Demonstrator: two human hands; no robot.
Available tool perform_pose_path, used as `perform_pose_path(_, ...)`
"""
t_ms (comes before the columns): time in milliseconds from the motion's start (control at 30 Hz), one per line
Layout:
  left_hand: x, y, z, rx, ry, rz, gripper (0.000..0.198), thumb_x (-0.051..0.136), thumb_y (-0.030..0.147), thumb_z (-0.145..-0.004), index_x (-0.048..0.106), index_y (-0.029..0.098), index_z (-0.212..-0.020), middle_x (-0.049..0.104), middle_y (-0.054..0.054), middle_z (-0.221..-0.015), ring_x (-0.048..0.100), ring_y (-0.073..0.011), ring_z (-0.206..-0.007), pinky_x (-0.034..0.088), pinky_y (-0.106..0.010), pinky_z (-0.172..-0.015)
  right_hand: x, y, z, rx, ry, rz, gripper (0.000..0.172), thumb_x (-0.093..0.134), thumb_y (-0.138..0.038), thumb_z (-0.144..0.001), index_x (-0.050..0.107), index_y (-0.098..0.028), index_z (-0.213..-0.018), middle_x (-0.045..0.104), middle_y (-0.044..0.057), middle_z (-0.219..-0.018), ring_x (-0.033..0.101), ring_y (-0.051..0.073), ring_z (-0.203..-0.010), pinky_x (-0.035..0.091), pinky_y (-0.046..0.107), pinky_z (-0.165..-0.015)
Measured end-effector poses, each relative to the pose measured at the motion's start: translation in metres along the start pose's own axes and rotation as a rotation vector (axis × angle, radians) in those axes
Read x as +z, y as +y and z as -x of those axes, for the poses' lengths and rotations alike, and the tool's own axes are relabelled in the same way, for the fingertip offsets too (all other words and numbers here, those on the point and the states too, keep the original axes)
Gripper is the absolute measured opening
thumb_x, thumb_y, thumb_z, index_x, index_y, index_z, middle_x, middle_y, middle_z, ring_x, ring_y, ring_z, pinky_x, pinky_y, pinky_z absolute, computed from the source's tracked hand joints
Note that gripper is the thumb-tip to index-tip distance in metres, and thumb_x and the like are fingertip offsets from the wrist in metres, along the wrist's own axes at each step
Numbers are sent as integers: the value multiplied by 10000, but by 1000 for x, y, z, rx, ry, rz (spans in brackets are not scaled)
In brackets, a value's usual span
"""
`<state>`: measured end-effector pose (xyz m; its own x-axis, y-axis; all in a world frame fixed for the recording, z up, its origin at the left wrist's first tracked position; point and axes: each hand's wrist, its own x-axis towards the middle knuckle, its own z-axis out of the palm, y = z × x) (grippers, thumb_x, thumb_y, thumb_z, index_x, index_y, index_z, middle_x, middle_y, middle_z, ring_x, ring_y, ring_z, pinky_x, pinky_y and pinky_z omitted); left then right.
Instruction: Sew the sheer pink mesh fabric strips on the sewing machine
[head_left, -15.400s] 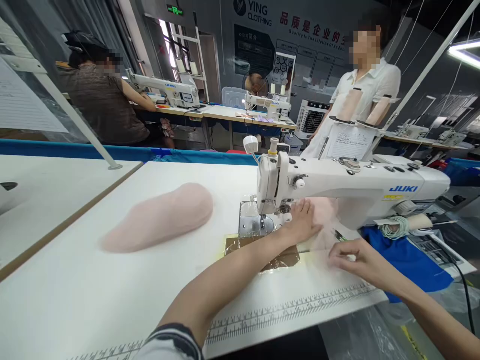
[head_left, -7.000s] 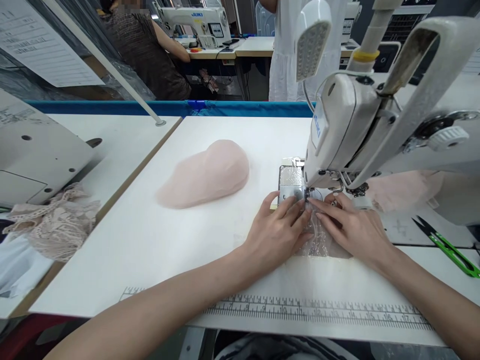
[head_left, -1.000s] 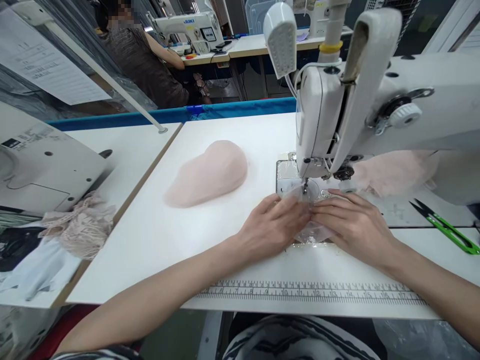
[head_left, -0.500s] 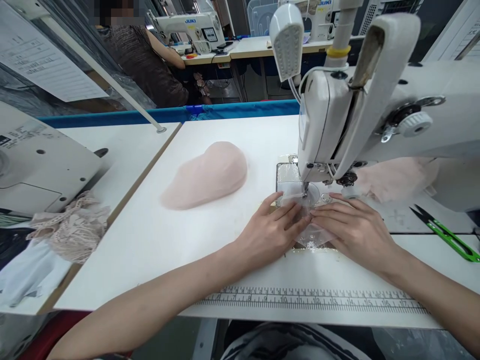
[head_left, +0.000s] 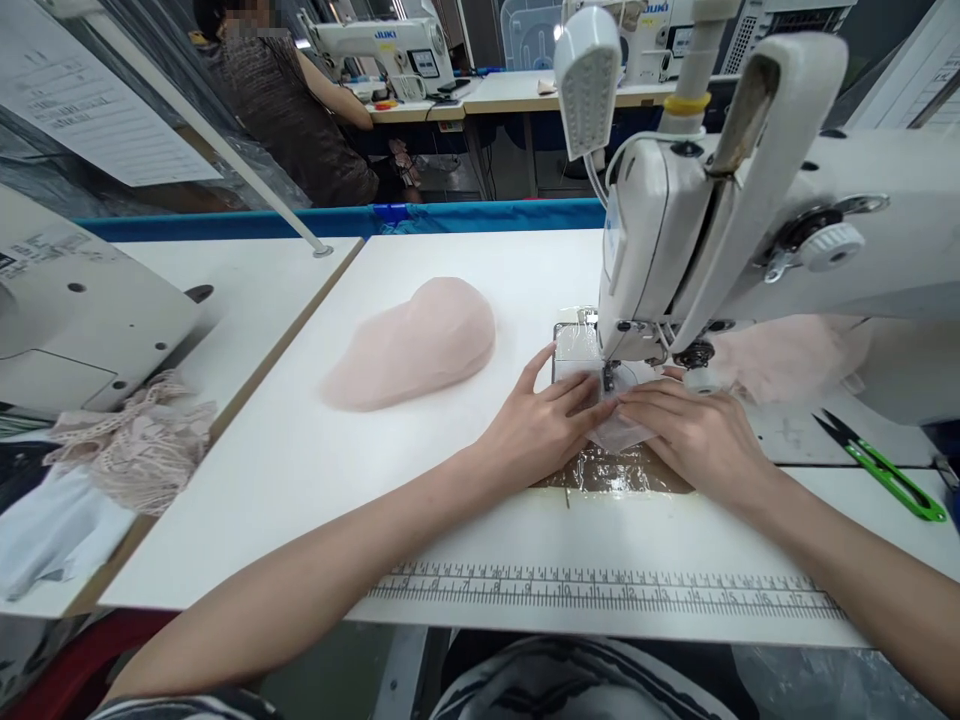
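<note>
A small piece of sheer pale fabric [head_left: 624, 434] lies under the needle and presser foot [head_left: 609, 376] of a white sewing machine [head_left: 660, 240]. At its left edge, my left hand [head_left: 544, 420] presses the fabric with thumb and bent fingers, while one finger reaches out beside the metal plate. My right hand [head_left: 694, 425] has its fingers together on the fabric's right edge, close to the left fingertips. The fingers hide part of the fabric. Beneath them, clear tape covers a brown patch [head_left: 619, 470] on the table.
A pale pink molded cup-shaped piece [head_left: 420, 345] lies left on the white table [head_left: 300, 480]. Pink fabric [head_left: 787, 355] sits behind the needle area. Green thread snips [head_left: 881, 465] lie at right. A ruler strip [head_left: 600, 588] runs along the front. Another person [head_left: 292, 120] sits beyond.
The sheer fabric has moved forward under the needle, baring more of the brown taped patch. Both hands have moved slightly forward with it. The view has shifted a little.
</note>
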<state>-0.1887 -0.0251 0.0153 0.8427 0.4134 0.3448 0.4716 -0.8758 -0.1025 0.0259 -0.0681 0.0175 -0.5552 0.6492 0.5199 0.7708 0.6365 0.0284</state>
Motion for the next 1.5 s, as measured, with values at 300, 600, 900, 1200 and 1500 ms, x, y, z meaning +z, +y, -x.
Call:
perform_pose_path(300, 0, 5, 6, 52, 112, 15, 277, 419, 154, -953, 606, 169, -1157, 650, -67, -1177, 590, -170, -1125, 200, -522, -1150, -3, -5, 5, -47, 26, 39, 217, 536, -76, -854, 696, -160, -975, 724, 19, -985, 655, 170, -907, 452, 321, -808)
perform_pose_path(600, -3, 6, 5, 38, 111, 41, 269, 419, 157, -954, 620, 147, -1132, 661, -67, -1153, 608, -166, -1102, 198, -511, -1158, -3, -5, 4, -40, 16, 51, 232, 526, -66, -851, 706, -181, -942, 725, 16, -983, 663, 163, -893, 459, 327, -826)
perform_pose_path(900, 2, 1, 1, 20, 122, 53, 269, 424, 164, -951, 628, 143, -1125, 671, -65, -1133, 618, -171, -1089, 193, -514, -1162, -1, -2, 2, -28, -2, 64, 221, 535, -67, -851, 702, -166, -958, 724, 16, -983, 672, 177, -848, 493, 323, -758)
perform_pose_path(1200, 8, -3, -3, -11, 140, 61, 270, 412, 182, -964, 621, 140, -1130, 671, -61, -1130, 621, -173, -1087, 208, -535, -1151, 0, 0, -2, 10, -30, 71, 248, 520, -40, -849, 703, -180, -939, 712, 13, -1029, 666, 184, -909, 518, 327, -746)
perform_pose_path(1500, 8, -3, -5, -45, 121, 79, 282, 404, 159, -955, 632, 160, -1122, 666, -55, -1140, 611, -177, -1105, 193, -530, -1155, 1, -1, -3, 44, -37, 83, 251, 516, -63, -861, 704, -192, -965, 703, 18, -1056, 668, 202, -917, 513, 379, -845)
